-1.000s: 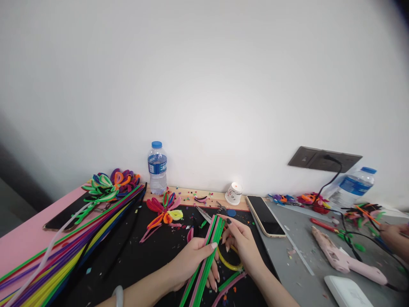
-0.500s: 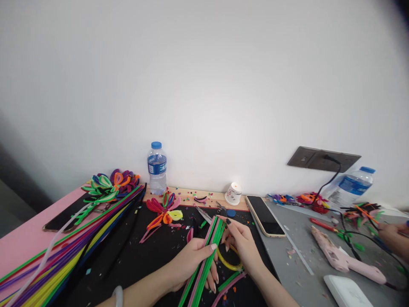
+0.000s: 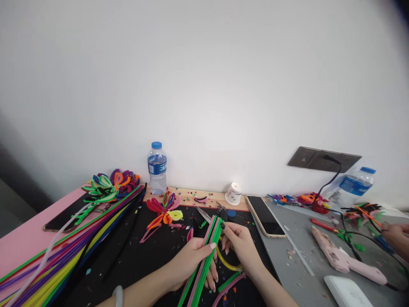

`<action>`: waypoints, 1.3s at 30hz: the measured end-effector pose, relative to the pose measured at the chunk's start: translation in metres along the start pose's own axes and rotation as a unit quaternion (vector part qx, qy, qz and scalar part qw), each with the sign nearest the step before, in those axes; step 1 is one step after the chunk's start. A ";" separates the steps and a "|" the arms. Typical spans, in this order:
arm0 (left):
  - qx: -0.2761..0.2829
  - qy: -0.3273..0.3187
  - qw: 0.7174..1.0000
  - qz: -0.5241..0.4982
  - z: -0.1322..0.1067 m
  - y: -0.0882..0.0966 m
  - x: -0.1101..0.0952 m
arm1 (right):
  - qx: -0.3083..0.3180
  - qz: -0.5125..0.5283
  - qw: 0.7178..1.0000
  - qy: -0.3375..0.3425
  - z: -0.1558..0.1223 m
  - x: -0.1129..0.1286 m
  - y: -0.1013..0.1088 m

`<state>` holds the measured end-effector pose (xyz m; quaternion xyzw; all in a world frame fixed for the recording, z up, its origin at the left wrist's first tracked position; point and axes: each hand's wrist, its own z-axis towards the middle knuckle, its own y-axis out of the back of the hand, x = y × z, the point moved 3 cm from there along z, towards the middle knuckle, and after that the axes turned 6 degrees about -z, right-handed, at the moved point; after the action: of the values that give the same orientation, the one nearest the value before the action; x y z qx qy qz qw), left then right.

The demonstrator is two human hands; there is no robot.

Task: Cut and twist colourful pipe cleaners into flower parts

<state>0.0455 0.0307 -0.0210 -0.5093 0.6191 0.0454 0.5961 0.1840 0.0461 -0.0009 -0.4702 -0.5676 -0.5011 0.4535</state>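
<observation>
My left hand (image 3: 194, 260) is closed round a bundle of green and pink pipe cleaners (image 3: 209, 256), its thumb lying across the front. The bundle slants, with its upper ends close together and its lower ends running off the bottom of the view. At the right edge of the bundle, near the top, the fingertips of my right hand (image 3: 239, 241) pinch a green pipe cleaner. Behind the bundle lies a pair of scissors (image 3: 204, 214), partly hidden. A yellow ring (image 3: 228, 261) shows between my hands. Below my right hand are loose green and pink pipe cleaners (image 3: 228, 286).
A multicoloured pipe-cleaner flower (image 3: 164, 211) lies on the black mat (image 3: 137, 264). Long pipe cleaners (image 3: 86, 247) spread at left. A water bottle (image 3: 157, 170), paper cup (image 3: 233, 194) and phone (image 3: 266, 217) stand or lie behind. At right are a glue gun (image 3: 347, 258) and another person's hand (image 3: 396, 238).
My right fingertips have shifted slightly from the upper end of the bundle to its right edge. The other person's hand at the far right has moved slightly.
</observation>
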 end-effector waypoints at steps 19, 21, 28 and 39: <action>0.059 0.052 0.997 0.008 -0.003 0.000 0.001 | 0.041 0.100 0.994 0.017 -0.006 0.010 -0.005; 0.053 0.054 0.997 0.012 -0.003 0.001 0.001 | 0.039 0.090 0.995 0.015 -0.006 0.012 -0.005; 0.044 0.060 0.997 0.021 -0.004 0.001 0.002 | 0.039 0.074 0.996 0.015 -0.006 0.009 -0.005; 0.051 0.058 0.997 0.015 -0.004 0.001 0.001 | 0.038 0.065 0.997 0.020 -0.006 0.011 -0.006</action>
<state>0.0426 0.0279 -0.0208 -0.4709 0.6616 -0.0072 0.5835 0.1770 0.0409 0.0101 -0.4786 -0.5452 -0.4576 0.5141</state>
